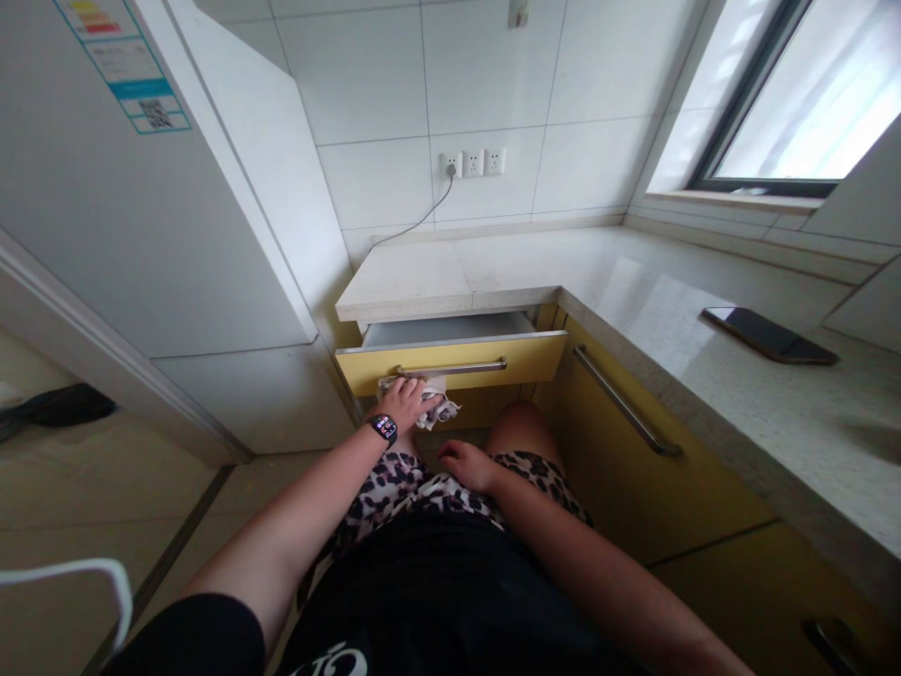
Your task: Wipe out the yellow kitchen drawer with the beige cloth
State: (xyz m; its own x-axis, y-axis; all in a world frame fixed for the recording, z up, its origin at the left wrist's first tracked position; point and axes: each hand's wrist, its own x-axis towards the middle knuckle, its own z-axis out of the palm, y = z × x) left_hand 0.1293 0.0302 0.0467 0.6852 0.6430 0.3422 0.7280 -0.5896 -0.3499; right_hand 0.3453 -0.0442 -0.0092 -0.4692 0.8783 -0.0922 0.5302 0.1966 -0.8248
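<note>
My left hand (403, 404), with a dark smartwatch (384, 428) at its wrist, is closed on a crumpled light cloth (440, 410) with dark marks. It presses the cloth to the lower left part of a yellow drawer front (479, 355), just under the metal bar handle (454, 368). The drawer is pulled partway out beneath the countertop. Over my lap rests my right hand (466, 466), its fingers loosely curled and nothing visible in them, apart from the drawer.
A pale stone countertop (415, 272) turns the corner to the right, with a black phone (771, 336) lying on it. Yellow cabinets with bar handles (626, 404) stand close on my right. To the left is a white fridge (161, 216). A cord (422, 218) runs from a wall socket.
</note>
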